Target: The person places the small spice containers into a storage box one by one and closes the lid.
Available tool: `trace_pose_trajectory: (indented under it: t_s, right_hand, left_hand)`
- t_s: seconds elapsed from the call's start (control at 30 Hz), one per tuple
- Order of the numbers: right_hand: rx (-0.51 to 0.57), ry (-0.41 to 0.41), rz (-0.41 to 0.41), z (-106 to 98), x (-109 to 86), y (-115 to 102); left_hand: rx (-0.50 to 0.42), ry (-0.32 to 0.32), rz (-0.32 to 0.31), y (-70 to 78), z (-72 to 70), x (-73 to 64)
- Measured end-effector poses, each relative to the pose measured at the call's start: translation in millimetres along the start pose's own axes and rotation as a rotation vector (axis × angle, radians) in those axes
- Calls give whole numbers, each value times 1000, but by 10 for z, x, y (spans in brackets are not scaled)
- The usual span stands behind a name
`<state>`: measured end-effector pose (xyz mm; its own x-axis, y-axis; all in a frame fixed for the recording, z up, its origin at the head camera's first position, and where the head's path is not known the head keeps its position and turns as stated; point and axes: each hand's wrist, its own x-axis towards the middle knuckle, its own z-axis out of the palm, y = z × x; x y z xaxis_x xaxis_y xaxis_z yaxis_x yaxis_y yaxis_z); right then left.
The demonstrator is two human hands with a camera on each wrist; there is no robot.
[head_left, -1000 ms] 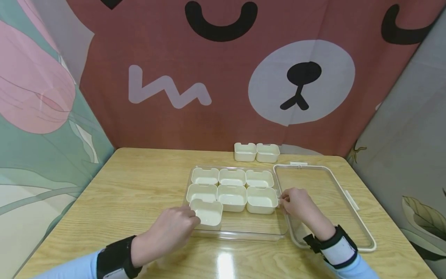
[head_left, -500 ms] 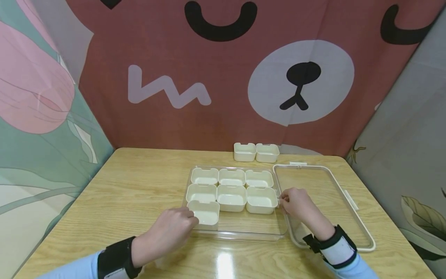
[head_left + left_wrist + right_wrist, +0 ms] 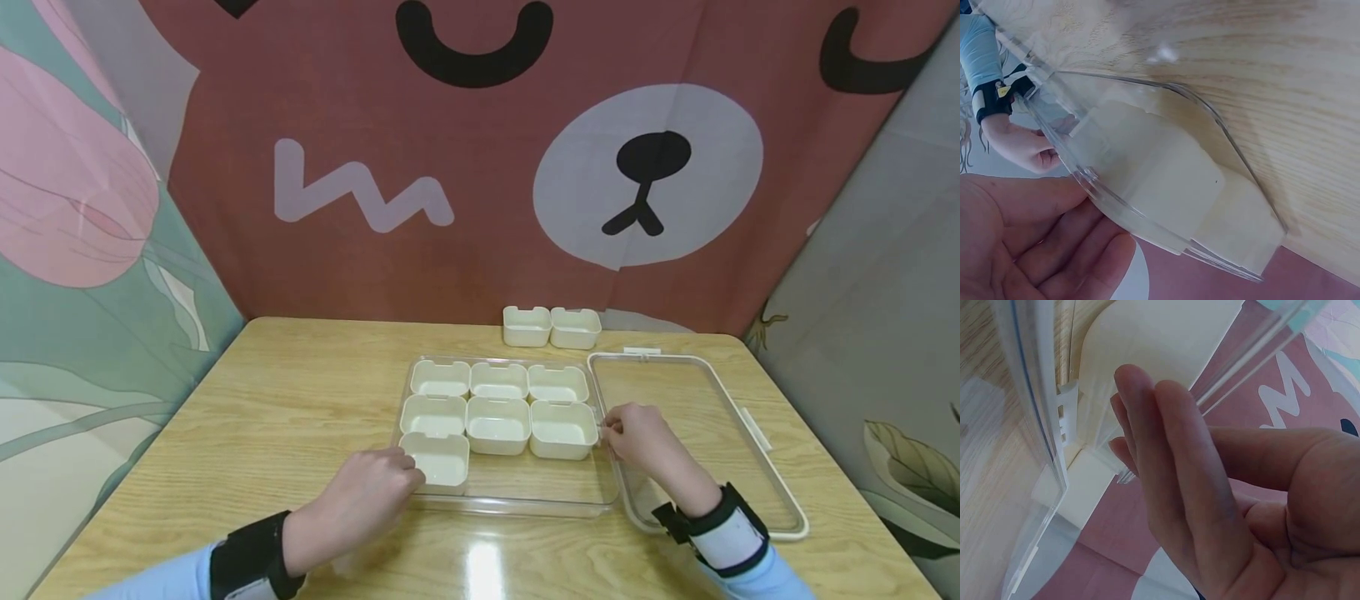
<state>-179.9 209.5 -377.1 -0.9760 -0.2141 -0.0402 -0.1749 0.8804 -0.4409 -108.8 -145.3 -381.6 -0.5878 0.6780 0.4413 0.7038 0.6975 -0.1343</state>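
In the head view a clear plastic box (image 3: 525, 505) lies on the table with two rows of small cream containers (image 3: 498, 429) inside. One more cream container (image 3: 437, 460) sits at its front left corner, against the row behind. My left hand (image 3: 360, 493) pinches this container's left side, fingertips at its rim. The left wrist view shows that hand (image 3: 1041, 234) at the box's clear wall, cream sides visible through it. At the box's right edge, my right hand (image 3: 647, 442) grips the wall; its fingers (image 3: 1179, 444) lie along the wall in the right wrist view.
A clear lid with a white frame (image 3: 678, 359) lies to the right of the box, beneath the right forearm. Two more cream containers (image 3: 551, 330) stand side by side at the table's back edge. A bear-print cloth (image 3: 495, 267) hangs behind the wooden table (image 3: 315, 375).
The front left container has shifted slightly left and back, coming into line with the row behind, with my left hand following. My right hand stays at the box's edge.
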Motion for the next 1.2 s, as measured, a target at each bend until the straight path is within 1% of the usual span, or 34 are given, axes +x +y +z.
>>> trace_pose_trajectory:
  t_s: [0.13,0.37,0.87,1.07,1.2]
  right_hand:
    - [5,-1,0,-5,-6,-9]
    - [-4,10,-17,-1,-9,-2]
    - [-17,19,-21,-17,-13,-20]
    - [-33,26,-16,-3,-5,-3]
    - [-38,22,-15,-5,-1,-5]
  left_hand:
    - [7,-21,-12,2,-7,-9]
    - [25,-89,-34,9,-35,-21]
    - [37,-164,-55,35,-69,-16]
    - [34,-193,-50,30,-86,7]
    - [32,-200,-40,19,-80,15]
